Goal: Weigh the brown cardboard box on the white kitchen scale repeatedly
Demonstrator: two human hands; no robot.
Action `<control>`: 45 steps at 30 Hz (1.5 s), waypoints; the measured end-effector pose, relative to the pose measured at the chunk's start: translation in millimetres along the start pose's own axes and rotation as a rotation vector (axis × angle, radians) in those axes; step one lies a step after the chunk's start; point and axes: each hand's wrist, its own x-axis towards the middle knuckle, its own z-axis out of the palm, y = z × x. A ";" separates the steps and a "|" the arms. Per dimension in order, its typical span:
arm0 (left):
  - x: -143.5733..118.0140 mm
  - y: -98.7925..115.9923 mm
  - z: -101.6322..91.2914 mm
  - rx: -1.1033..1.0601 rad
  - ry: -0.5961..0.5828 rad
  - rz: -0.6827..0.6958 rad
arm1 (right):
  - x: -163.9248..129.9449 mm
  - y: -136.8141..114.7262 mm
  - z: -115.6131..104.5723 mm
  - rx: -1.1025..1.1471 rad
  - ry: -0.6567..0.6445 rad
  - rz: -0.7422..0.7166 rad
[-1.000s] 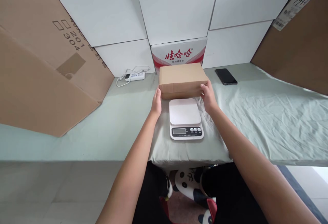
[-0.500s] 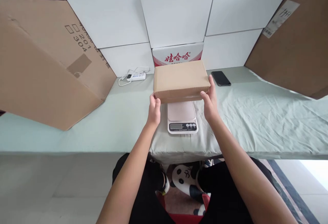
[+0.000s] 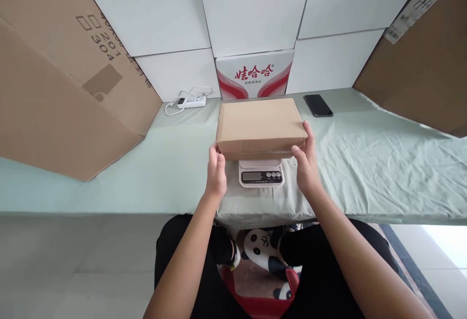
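A flat brown cardboard box (image 3: pixel 260 125) is held level over a small white kitchen scale (image 3: pixel 261 175), covering its platform so that only the display strip shows. My left hand (image 3: pixel 216 173) grips the box's near left corner. My right hand (image 3: pixel 307 164) grips its near right corner. I cannot tell whether the box rests on the scale or hovers just above it.
The scale stands on a table under a pale green cloth (image 3: pixel 379 163). A black phone (image 3: pixel 318 105) lies at the back right, a white power strip (image 3: pixel 190 101) at the back left. Large brown cardboard sheets (image 3: pixel 54 85) and white boxes (image 3: pixel 251 12) stand around the table.
The box was on the table behind the scale. Both hands lifted it and brought it toward me, over the scale's platform.
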 end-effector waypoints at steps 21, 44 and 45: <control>-6.1 5.9 8.9 -0.028 0.041 -0.010 | -6.1 8.5 -10.9 -0.044 -0.019 0.013; 1.9 8.8 -0.1 -0.138 0.216 -0.049 | 1.3 14.0 -24.2 -0.025 0.115 0.025; 2.0 8.7 -0.4 -0.138 0.218 -0.052 | 1.6 14.2 -24.5 -0.030 0.114 0.024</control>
